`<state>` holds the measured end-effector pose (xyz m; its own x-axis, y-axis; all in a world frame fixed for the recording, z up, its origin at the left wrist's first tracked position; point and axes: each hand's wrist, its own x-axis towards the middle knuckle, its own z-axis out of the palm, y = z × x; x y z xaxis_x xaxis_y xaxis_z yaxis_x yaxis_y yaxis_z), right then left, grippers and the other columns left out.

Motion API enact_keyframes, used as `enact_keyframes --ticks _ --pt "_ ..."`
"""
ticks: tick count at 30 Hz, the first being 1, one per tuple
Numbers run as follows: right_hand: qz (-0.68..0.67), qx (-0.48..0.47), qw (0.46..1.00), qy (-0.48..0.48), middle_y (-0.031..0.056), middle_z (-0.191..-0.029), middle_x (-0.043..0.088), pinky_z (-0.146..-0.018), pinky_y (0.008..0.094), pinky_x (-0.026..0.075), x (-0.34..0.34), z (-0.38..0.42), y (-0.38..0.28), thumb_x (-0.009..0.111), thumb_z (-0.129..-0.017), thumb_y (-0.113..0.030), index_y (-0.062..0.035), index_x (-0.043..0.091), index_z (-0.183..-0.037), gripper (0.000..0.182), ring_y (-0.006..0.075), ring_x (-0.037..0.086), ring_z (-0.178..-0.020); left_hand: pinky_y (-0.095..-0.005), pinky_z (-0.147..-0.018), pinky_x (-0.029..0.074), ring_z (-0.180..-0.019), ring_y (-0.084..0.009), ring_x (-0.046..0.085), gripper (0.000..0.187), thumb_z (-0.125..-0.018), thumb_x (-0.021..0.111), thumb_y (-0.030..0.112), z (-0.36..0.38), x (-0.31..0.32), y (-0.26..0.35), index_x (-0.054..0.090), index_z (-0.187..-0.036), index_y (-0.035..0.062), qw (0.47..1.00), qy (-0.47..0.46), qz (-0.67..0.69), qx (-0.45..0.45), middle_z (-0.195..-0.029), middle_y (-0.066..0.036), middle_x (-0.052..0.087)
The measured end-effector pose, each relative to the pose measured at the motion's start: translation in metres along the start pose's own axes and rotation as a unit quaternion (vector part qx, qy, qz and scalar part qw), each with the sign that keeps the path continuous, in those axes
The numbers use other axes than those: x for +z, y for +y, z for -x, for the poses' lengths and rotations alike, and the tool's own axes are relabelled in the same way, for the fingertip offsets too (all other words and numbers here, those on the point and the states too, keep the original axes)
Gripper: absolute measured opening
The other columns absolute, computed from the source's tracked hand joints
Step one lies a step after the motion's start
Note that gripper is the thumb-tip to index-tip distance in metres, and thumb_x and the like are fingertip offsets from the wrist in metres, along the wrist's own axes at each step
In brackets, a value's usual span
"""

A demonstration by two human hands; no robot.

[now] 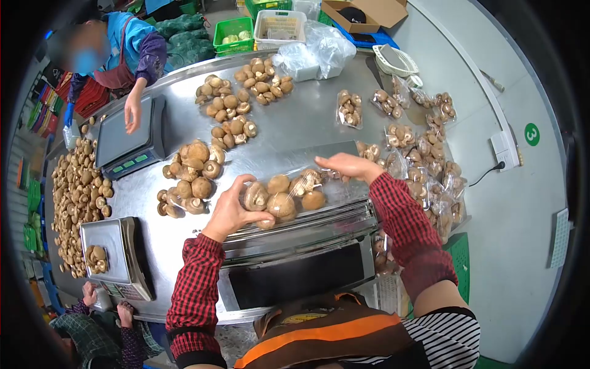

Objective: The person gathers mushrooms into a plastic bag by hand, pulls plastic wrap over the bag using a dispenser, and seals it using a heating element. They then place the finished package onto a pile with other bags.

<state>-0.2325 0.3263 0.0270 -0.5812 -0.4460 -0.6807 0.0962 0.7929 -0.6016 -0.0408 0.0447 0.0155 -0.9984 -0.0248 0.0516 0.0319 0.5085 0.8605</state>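
Observation:
A clear plastic pack of brown mushrooms (281, 206) lies over the metal ledge of the wrapping machine (301, 277) in front of me. My left hand (233, 209) grips its left end, thumb on the near side and fingers at the far side. At the right end, my right hand (350, 166) has its fingers curled on the plastic film (332, 175), with the thumb stretched out to the left. Part of what those fingers hold is hidden. Loose mushroom groups (192, 161) sit on the steel table just beyond my left hand.
Wrapped mushroom packs (430, 160) crowd the table's right side. A large mushroom pile (77, 203) is at the left, near two scales (132, 138). One co-worker's hand (133, 111) hangs over the far scale; another co-worker's hands (125, 313) are at lower left. Plastic bags (322, 52) stand at the back.

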Motion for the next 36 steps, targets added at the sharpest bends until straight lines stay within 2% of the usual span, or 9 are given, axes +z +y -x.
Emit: enact_keyframes --ticks 8,10,13,22,26,30,32,35,36 --pt "-0.147 -0.287 0.925 0.201 0.0074 -0.109 0.057 -0.085 0.0269 0.046 0.056 0.011 0.058 0.057 -0.097 -0.03 0.0055 0.063 -0.109 0.038 0.0171 0.058 -0.093 -0.0292 -0.069 0.047 -0.077 -0.0144 0.056 0.026 -0.095 0.061 0.025 0.038 -0.003 -0.032 0.061 -0.1 -0.001 0.97 -0.022 0.184 -0.156 -0.08 -0.011 0.063" --pt "-0.249 -0.239 0.922 0.177 0.0084 -0.111 0.055 -0.077 0.0282 0.052 0.076 0.019 0.046 0.048 -0.102 -0.028 0.0044 0.058 -0.114 0.036 0.0182 0.06 -0.092 -0.0309 -0.06 0.041 -0.068 -0.0096 0.047 0.028 -0.098 0.055 0.023 0.037 0.004 -0.033 0.055 -0.089 -0.0036 0.992 0.051 -0.017 -0.113 -0.071 -0.009 0.056" --pt "-0.371 -0.128 0.907 0.157 0.0139 -0.107 0.06 -0.06 0.033 0.058 0.092 0.077 0.036 0.038 -0.104 -0.034 -0.0011 0.046 -0.115 0.035 0.0227 0.066 -0.083 -0.0298 -0.051 0.038 -0.053 -0.0115 0.044 0.032 -0.101 0.049 0.021 0.052 0.022 0.006 0.047 -0.078 -0.0006 0.976 0.149 0.118 -0.103 -0.059 -0.004 0.045" --pt "-0.53 0.04 0.847 0.019 0.0124 -0.096 0.064 -0.064 0.0311 0.058 0.19 0.199 0.1 0.042 -0.104 -0.033 -0.0036 0.051 -0.107 0.031 0.0196 0.068 -0.077 -0.0224 -0.04 0.035 -0.043 -0.0065 0.045 0.034 -0.101 0.05 0.025 0.154 0.035 0.035 0.055 -0.076 0.0023 0.967 -0.04 -0.05 -0.246 -0.059 -0.002 0.055" --pt "-0.336 -0.002 0.855 0.395 -0.0001 -0.06 0.054 -0.044 0.0233 0.04 0.239 0.212 0.106 0.045 -0.104 -0.027 -0.004 0.05 -0.081 0.033 0.0069 0.05 -0.048 -0.0261 -0.043 0.033 -0.048 -0.0094 0.042 0.036 -0.102 0.049 0.026 0.186 0.063 0.029 0.051 -0.075 0.0025 0.913 0.037 0.292 -0.284 -0.062 0.002 0.049" --pt "-0.219 0.043 0.815 0.535 0.0005 -0.055 0.046 -0.046 0.0287 0.035 0.29 0.224 0.182 0.049 -0.102 -0.023 -0.0021 0.05 -0.074 0.035 0.0077 0.045 -0.05 -0.0367 -0.05 0.037 -0.051 -0.024 0.046 0.033 -0.097 0.058 0.018 0.202 0.104 0.006 0.05 -0.069 0.0018 0.992 0.063 -0.091 -0.066 -0.061 -0.01 0.05" --pt "-0.216 0.055 0.788 0.574 0.0176 -0.062 0.054 -0.052 0.0368 0.041 0.311 0.218 0.237 0.052 -0.099 -0.024 0.0019 0.052 -0.078 0.033 0.0236 0.049 -0.052 -0.0432 -0.054 0.042 -0.058 -0.0347 0.054 0.028 -0.089 0.067 0.016 0.188 0.122 -0.003 0.054 -0.068 0.0029 0.969 0.062 -0.237 0.036 -0.066 -0.014 0.055" --pt "-0.218 0.079 0.755 0.613 0.0245 -0.074 0.053 -0.063 0.045 0.044 0.336 0.168 0.253 0.048 -0.101 -0.027 0.0018 0.056 -0.088 0.033 0.0421 0.056 -0.069 -0.0431 -0.054 0.043 -0.062 -0.0335 0.056 0.027 -0.089 0.067 0.019 0.157 0.163 0.005 0.054 -0.069 0.0057 0.956 0.062 -0.245 0.146 -0.068 -0.013 0.055" --pt "-0.31 0.017 0.75 0.585 0.0192 -0.079 0.059 -0.06 0.0421 0.046 0.357 0.144 0.276 0.049 -0.1 -0.028 -0.0002 0.058 -0.094 0.03 0.0338 0.062 -0.071 -0.0425 -0.054 0.043 -0.063 -0.0329 0.057 0.027 -0.089 0.067 0.02 0.152 0.177 0.009 0.055 -0.069 0.0066 0.956 0.037 -0.238 0.167 -0.069 -0.013 0.055"
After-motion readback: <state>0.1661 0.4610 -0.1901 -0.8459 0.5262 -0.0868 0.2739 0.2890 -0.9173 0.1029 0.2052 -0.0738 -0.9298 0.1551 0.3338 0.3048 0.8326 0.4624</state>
